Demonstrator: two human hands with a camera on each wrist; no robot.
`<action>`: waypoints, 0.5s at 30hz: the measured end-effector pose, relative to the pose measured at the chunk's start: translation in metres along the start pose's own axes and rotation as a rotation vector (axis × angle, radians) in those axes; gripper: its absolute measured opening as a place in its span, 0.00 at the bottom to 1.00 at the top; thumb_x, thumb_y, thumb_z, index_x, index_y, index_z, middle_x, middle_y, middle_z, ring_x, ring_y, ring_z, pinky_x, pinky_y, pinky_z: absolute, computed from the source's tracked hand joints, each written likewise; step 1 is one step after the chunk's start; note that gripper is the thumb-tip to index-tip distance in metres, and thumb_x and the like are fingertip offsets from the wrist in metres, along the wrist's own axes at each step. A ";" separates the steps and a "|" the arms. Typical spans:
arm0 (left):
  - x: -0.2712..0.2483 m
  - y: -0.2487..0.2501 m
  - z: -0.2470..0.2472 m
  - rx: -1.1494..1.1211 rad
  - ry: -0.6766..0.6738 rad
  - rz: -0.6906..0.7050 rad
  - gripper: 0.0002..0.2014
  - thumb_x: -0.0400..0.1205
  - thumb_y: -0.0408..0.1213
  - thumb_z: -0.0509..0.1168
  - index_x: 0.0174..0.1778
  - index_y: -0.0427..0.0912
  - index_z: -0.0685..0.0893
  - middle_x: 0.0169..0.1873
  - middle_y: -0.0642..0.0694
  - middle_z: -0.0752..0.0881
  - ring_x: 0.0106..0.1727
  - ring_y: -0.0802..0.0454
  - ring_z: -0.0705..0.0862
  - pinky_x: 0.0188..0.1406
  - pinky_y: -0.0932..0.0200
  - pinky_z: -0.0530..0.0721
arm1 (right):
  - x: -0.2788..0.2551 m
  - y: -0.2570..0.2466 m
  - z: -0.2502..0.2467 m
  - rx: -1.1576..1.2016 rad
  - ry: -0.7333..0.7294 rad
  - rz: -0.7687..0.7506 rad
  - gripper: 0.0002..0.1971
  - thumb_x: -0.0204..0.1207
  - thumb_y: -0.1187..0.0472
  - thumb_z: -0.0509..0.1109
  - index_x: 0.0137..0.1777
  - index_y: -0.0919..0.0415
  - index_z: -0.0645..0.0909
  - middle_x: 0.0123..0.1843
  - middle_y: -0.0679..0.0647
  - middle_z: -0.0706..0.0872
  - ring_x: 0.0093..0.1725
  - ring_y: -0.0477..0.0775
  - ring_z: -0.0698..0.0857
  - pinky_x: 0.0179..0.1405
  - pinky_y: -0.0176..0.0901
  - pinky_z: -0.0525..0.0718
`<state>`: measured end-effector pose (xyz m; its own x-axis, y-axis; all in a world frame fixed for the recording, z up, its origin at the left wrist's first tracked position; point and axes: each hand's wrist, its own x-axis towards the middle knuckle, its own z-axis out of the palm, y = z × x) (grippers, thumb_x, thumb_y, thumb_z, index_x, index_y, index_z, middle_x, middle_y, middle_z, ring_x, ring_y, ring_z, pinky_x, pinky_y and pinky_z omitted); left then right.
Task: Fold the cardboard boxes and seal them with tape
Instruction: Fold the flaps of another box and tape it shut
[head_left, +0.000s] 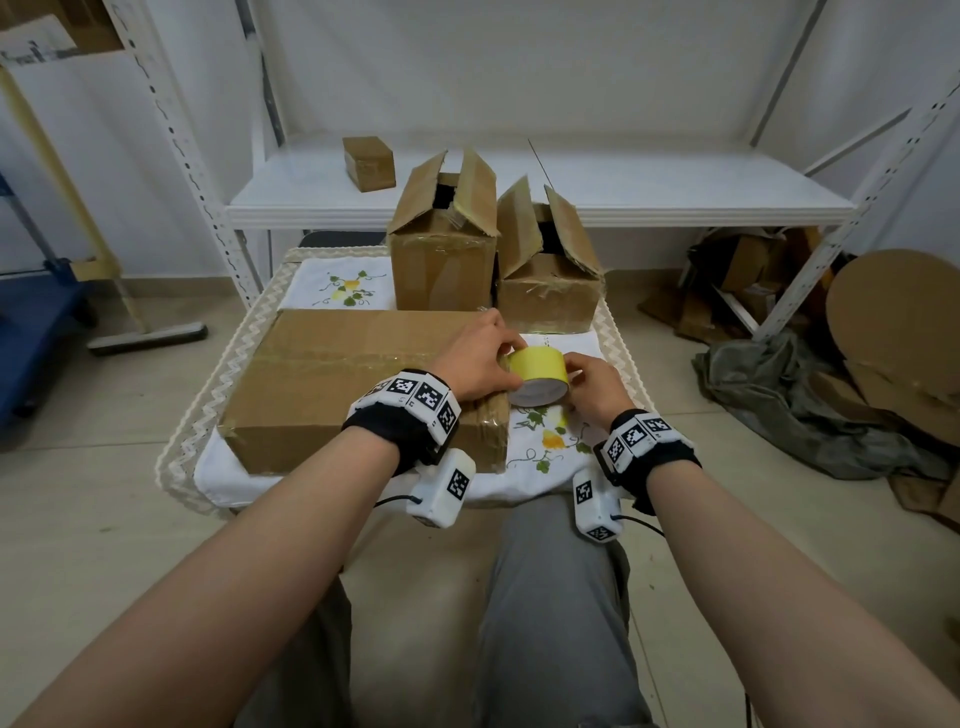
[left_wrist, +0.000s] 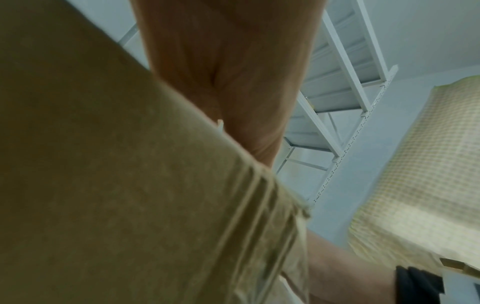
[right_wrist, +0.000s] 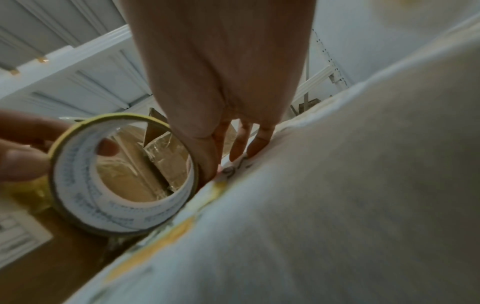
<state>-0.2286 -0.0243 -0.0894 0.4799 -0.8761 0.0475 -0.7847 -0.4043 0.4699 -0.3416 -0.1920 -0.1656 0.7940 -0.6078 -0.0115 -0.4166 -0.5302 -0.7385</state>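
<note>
A yellow tape roll (head_left: 537, 374) stands on edge on the table, against the right end of a large closed cardboard box (head_left: 353, 379) with tape along its top seam. My left hand (head_left: 511, 358) grips the roll from the left; in the right wrist view one of its fingers shows through the core of the tape roll (right_wrist: 124, 174). My right hand (head_left: 571, 371) holds the roll's right side, thumb against the rim, other fingertips (right_wrist: 257, 148) down on the tablecloth (right_wrist: 337, 185). The left wrist view shows the box face (left_wrist: 103, 185) and the roll (left_wrist: 415, 164).
Two smaller boxes with raised flaps (head_left: 441, 249) (head_left: 550, 275) stand behind on the small table (head_left: 197, 415). A small sealed box (head_left: 369, 163) sits on the white shelf (head_left: 675, 208). Cardboard scraps and a dark cloth (head_left: 805, 405) lie on the floor at right.
</note>
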 end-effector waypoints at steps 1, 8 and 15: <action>0.000 -0.001 0.000 0.000 -0.001 -0.002 0.27 0.75 0.43 0.78 0.71 0.45 0.82 0.55 0.50 0.72 0.55 0.53 0.75 0.56 0.59 0.73 | -0.001 -0.001 0.001 0.015 0.013 0.003 0.17 0.72 0.79 0.69 0.47 0.53 0.84 0.43 0.55 0.88 0.48 0.66 0.87 0.52 0.57 0.88; 0.002 -0.001 0.001 0.008 0.008 -0.001 0.27 0.75 0.44 0.78 0.72 0.48 0.82 0.54 0.49 0.71 0.54 0.52 0.75 0.55 0.59 0.73 | -0.002 -0.004 -0.012 0.184 0.170 0.100 0.18 0.75 0.74 0.69 0.59 0.54 0.84 0.51 0.60 0.81 0.47 0.60 0.81 0.51 0.51 0.83; 0.003 0.002 0.002 0.012 0.017 -0.001 0.27 0.76 0.44 0.78 0.72 0.52 0.82 0.54 0.49 0.72 0.54 0.52 0.75 0.54 0.60 0.72 | -0.005 -0.012 -0.019 0.395 0.208 0.203 0.09 0.81 0.67 0.66 0.58 0.59 0.72 0.58 0.66 0.81 0.36 0.53 0.85 0.32 0.42 0.84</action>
<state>-0.2299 -0.0282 -0.0898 0.4869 -0.8713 0.0623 -0.7888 -0.4079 0.4597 -0.3494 -0.1936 -0.1434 0.5921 -0.8022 -0.0763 -0.3222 -0.1488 -0.9349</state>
